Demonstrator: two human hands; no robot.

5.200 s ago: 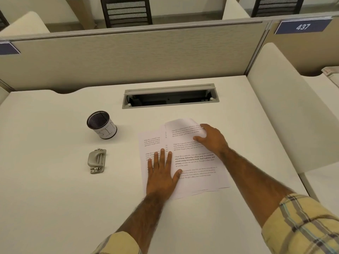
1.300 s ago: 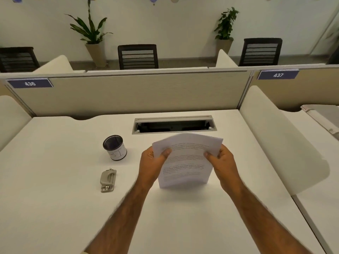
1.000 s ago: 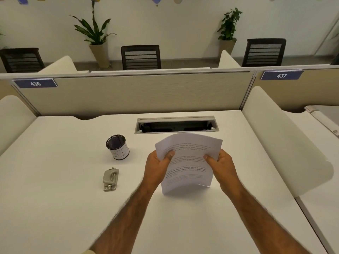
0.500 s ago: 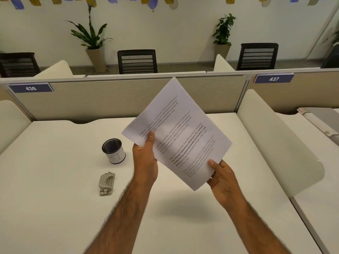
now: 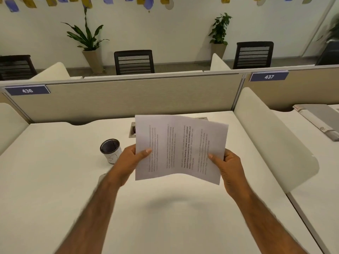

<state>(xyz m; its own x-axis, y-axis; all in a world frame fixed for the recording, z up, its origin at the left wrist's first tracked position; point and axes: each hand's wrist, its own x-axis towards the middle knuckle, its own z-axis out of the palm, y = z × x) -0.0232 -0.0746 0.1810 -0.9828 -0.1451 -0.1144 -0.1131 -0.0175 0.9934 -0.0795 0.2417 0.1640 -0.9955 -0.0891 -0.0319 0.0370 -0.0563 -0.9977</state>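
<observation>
Above the white desk (image 5: 55, 180), printed sheets (image 5: 180, 149) are held in the air, turned sideways, text too blurred to read. Left hand (image 5: 131, 160) pinches their left edge, right hand (image 5: 229, 168) the right. Mesh cup (image 5: 110, 150) stands left; partition labels read "436" (image 5: 27, 90) and "437" (image 5: 269, 76).

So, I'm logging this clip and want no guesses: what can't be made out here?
Head view:
Print on the papers: sideways, too small to read.
Desk cable slot: mostly hidden behind the papers.
Fingers of left hand and right hand: covered by the papers.
Binder: cut off by the right edge.
</observation>
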